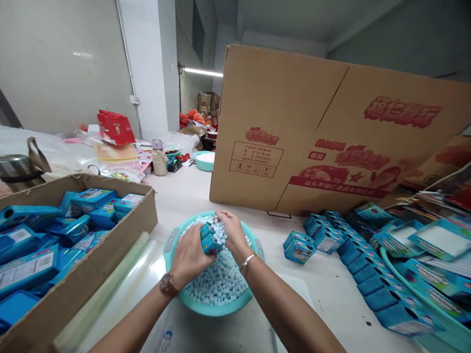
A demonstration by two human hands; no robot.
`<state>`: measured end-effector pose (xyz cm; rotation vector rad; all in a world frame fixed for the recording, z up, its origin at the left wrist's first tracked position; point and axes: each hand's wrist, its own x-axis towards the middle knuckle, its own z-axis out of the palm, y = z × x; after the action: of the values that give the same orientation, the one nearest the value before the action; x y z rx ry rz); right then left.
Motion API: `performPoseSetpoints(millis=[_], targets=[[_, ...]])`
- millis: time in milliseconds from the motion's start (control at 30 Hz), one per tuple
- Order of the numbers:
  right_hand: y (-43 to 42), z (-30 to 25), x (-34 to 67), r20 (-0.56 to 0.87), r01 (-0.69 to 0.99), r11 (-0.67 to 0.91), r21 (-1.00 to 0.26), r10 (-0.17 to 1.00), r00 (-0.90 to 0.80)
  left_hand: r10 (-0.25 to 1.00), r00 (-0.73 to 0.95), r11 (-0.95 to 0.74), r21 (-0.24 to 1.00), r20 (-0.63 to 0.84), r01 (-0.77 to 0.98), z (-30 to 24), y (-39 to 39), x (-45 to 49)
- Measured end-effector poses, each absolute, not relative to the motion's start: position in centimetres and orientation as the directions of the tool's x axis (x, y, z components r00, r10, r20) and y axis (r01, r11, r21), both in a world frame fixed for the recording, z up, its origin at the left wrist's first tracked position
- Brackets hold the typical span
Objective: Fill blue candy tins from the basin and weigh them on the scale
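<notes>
A turquoise plastic basin (211, 310) full of small pale candies (221, 279) stands on the table before me. My left hand (191, 255) is wrapped round a small blue box (211, 239), tilted over the basin. Candies lie against the box's upper end. At the far side of the basin, my right hand (231, 230) is closed with its fingers curled among candies beside the box. Its palm side is hidden from view.
An open carton (125, 235) of blue boxes (29, 269) is at left. A large cardboard box (287, 122) stands behind the basin. Several blue boxes (371, 279) are lined up at right, beside a turquoise tub (399, 277) holding blue packs. A pair (300, 247) stands nearer.
</notes>
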<state>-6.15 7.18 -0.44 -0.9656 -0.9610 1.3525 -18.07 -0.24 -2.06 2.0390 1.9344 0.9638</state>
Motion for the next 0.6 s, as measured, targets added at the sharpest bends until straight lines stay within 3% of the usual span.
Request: performPoseSetpoints(millis=[600], targets=[[6.6,0.7,-5.8,-0.020,-0.327,-0.068,-0.942,0.989,-0.148,0.977,-0.095,-0.073,0.720,0.190,0.690,-2.0,0.0,-18.4]])
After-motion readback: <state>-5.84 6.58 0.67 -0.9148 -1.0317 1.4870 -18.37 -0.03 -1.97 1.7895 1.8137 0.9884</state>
